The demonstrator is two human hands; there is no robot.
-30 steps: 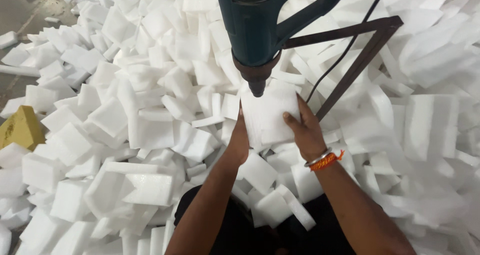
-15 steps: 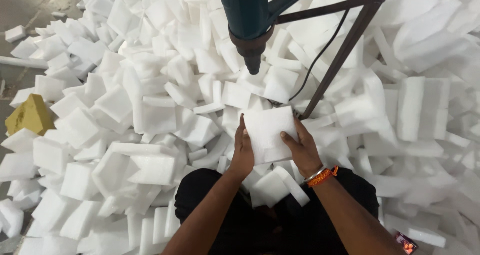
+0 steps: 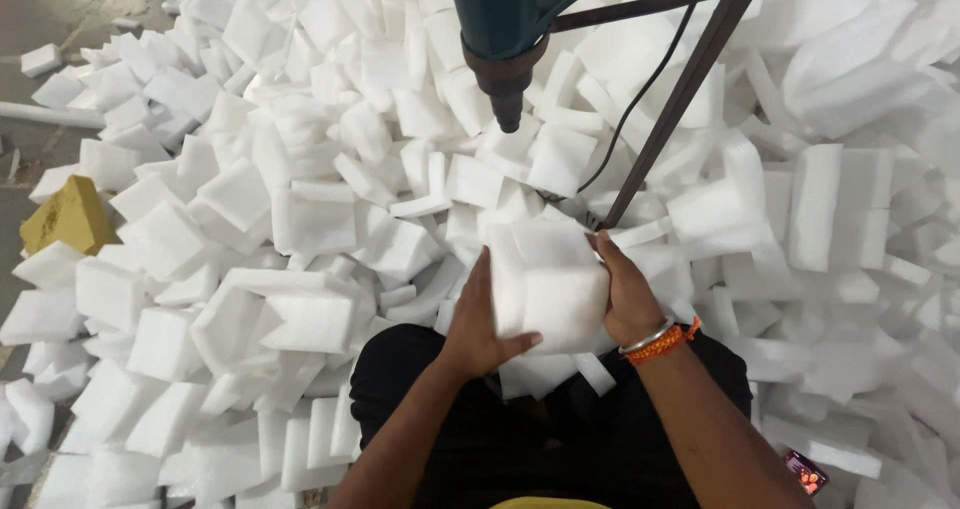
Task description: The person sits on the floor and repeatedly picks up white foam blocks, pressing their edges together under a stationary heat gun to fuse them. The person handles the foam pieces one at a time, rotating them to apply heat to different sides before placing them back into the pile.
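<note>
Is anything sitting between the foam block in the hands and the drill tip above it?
Nothing visible. The foam block, held by left hand and right hand, sits below the drill tip; only loose foam pieces lie behind that gap.

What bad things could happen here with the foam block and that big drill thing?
1. The drill tip points down just above the white foam block that both the left hand and right hand grip, so fingers could get hurt if they come under it.
2. The black cable hangs near the right hand and might snag.
3. Loose foam pieces heaped all around could slide.
</note>
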